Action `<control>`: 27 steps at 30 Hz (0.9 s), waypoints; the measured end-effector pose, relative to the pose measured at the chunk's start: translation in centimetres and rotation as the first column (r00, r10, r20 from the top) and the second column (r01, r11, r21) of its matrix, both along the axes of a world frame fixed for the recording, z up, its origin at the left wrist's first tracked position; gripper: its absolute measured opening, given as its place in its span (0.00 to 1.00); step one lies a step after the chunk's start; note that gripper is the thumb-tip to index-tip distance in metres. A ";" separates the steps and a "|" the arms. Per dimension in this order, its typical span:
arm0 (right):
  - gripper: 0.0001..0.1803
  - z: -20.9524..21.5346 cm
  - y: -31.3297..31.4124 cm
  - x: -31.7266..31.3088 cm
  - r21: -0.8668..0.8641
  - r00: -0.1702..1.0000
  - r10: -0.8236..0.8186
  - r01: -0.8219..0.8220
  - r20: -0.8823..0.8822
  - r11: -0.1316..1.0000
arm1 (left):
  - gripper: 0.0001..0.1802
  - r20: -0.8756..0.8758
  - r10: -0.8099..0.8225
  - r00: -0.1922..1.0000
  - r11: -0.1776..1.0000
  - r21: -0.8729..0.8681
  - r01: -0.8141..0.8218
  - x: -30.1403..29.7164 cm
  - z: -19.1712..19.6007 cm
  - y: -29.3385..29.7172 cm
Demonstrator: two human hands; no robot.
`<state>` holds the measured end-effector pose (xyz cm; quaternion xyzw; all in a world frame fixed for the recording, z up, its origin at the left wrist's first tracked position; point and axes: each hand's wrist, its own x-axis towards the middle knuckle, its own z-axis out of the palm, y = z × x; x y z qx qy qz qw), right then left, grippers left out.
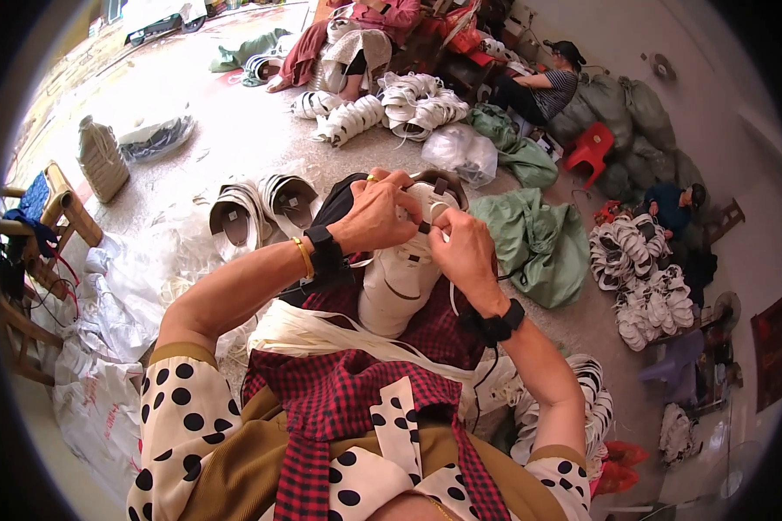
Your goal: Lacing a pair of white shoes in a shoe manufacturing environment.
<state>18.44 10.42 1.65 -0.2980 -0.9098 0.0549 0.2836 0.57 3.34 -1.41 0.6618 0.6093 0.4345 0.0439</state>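
A red-and-black checked apron [347, 386] covers the lap; a green sack [530, 243] lies farther off, to the right. A bundle of cream laces [321, 328] spreads across the apron. Just beyond, a white shoe [395, 291], toe nearest, sits between the hands: left hand [378, 213] over its far left side, right hand [465, 252] against its right. Both hands' fingers curl inward at its opening; what they pinch, I cannot tell.
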 end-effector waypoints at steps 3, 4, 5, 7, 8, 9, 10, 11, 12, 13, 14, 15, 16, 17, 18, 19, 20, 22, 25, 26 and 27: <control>0.04 -0.1 0.1 0.1 -0.154 0.999 0.020 -0.024 -0.028 0.988 | 0.08 -0.030 0.006 1.000 1.000 -0.014 -0.006 -0.2 0.2 0.2; 0.04 -0.2 0.0 0.2 -0.164 0.999 0.033 -0.036 -0.020 0.986 | 0.08 -0.048 0.000 0.999 0.999 -0.034 -0.001 -0.2 0.3 0.3; 0.04 -0.2 0.0 0.3 -0.168 0.999 0.044 -0.048 -0.031 0.985 | 0.08 -0.047 -0.005 0.999 0.999 -0.033 0.003 -0.2 0.5 0.3; 0.06 -0.4 -0.1 0.5 0.041 0.998 0.069 -0.070 0.006 0.997 | 0.08 -0.036 -0.008 0.999 0.997 -0.073 0.005 -0.3 0.9 0.4; 0.06 -0.5 -0.1 0.5 0.048 0.998 0.064 -0.063 -0.011 0.997 | 0.08 -0.047 -0.006 0.999 0.998 -0.066 0.003 -0.4 1.0 0.4; 0.07 -0.5 -0.1 0.6 0.057 0.998 0.058 -0.057 -0.009 0.997 | 0.07 -0.092 -0.013 0.996 0.999 -0.054 0.008 -0.3 1.1 0.2; 0.07 -0.6 -0.1 0.7 0.068 0.999 0.040 -0.040 -0.010 0.997 | 0.06 -0.133 -0.018 0.991 0.999 -0.052 0.011 -0.3 1.1 0.0; 0.09 -0.6 -0.1 0.9 0.060 0.999 0.043 -0.042 -0.008 0.997 | 0.05 -0.273 0.023 0.962 0.999 0.041 -0.012 -0.2 1.0 -0.1; 0.09 -0.5 -0.1 1.0 0.050 0.998 0.056 -0.056 0.007 0.997 | 0.05 -0.272 0.022 0.962 0.999 0.037 -0.012 -0.1 1.0 -0.2; 0.08 -0.5 -0.1 1.2 0.072 0.998 0.067 -0.068 0.009 0.995 | 0.05 -0.338 0.049 0.940 0.997 0.079 -0.024 0.0 0.9 -0.2; 0.07 -0.5 -0.1 1.3 0.081 0.997 0.075 -0.076 0.020 0.994 | 0.05 -0.399 0.078 0.913 0.993 0.114 -0.036 0.1 0.8 -0.2; 0.07 -0.4 0.0 1.3 0.092 0.997 0.075 -0.076 0.009 0.993 | 0.05 -0.403 0.075 0.912 0.992 0.120 -0.029 0.2 0.7 -0.2; 0.06 -0.5 0.0 1.4 0.090 0.997 0.081 -0.082 0.016 0.993 | 0.06 -0.394 0.088 0.915 0.993 0.106 -0.050 0.3 0.6 -0.2; 0.06 -0.4 0.0 1.2 0.082 0.998 0.065 -0.067 0.024 0.994 | 0.06 -0.380 0.096 0.920 0.993 0.107 -0.059 0.4 0.6 -0.1; 0.06 -0.5 0.1 1.1 0.095 0.996 0.086 -0.087 0.016 0.992 | 0.06 -0.392 0.102 0.914 0.993 0.100 -0.068 0.5 0.6 0.0; 0.05 -0.6 0.1 0.8 0.053 0.999 0.032 -0.034 0.036 0.998 | 0.06 -0.366 0.105 0.925 0.993 0.096 -0.074 0.5 0.6 0.1; 0.05 -0.7 0.2 0.4 0.019 0.999 -0.008 0.007 0.041 1.000 | 0.06 -0.335 0.102 0.937 0.994 0.081 -0.080 0.6 0.6 0.1; 0.05 -1.1 0.2 -0.2 -0.059 1.000 0.005 -0.007 -0.027 0.998 | 0.07 -0.347 0.116 0.931 0.992 0.095 -0.089 0.6 0.7 0.1; 0.05 -1.3 0.3 -0.2 -0.123 0.992 0.028 -0.043 -0.122 0.991 | 0.07 -0.308 0.087 0.947 0.996 0.052 -0.075 0.5 0.9 0.2; 0.04 -1.4 0.4 0.0 -0.138 0.994 0.002 -0.018 -0.111 0.990 | 0.07 -0.284 0.092 0.954 0.995 0.052 -0.080 0.5 0.9 0.2; 0.04 -1.4 0.4 0.0 -0.125 0.991 0.034 -0.050 -0.126 0.991 | 0.07 -0.259 0.083 0.962 0.996 0.050 -0.072 0.5 1.0 0.2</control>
